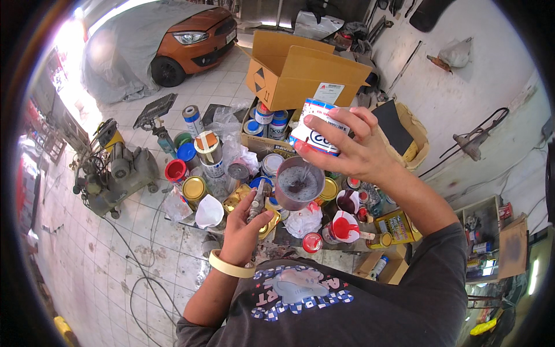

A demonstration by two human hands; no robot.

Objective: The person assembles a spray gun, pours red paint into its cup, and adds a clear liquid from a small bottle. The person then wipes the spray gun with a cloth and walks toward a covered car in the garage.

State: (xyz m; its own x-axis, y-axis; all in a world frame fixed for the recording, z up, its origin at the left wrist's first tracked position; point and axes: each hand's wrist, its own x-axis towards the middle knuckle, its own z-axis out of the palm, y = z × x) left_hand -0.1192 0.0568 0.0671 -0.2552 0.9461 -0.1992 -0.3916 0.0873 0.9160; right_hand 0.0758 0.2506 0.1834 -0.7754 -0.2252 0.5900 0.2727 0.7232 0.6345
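My right hand grips a white and blue paint can from the side and holds it tilted over a cup. A thin stream of clear liquid runs from the can into this cup, which holds greyish, bubbly liquid. My left hand is closed around the metal body of a spray gun, just left of the cup; the cup appears to be mounted on it, though the joint is hard to make out. Around my left wrist hangs a roll of masking tape.
Several paint cans, lids and a white paper funnel crowd the bench below my hands. Beyond stands an open cardboard box. An air compressor sits on the tiled floor at left, with a hose. A partly covered orange car stands behind.
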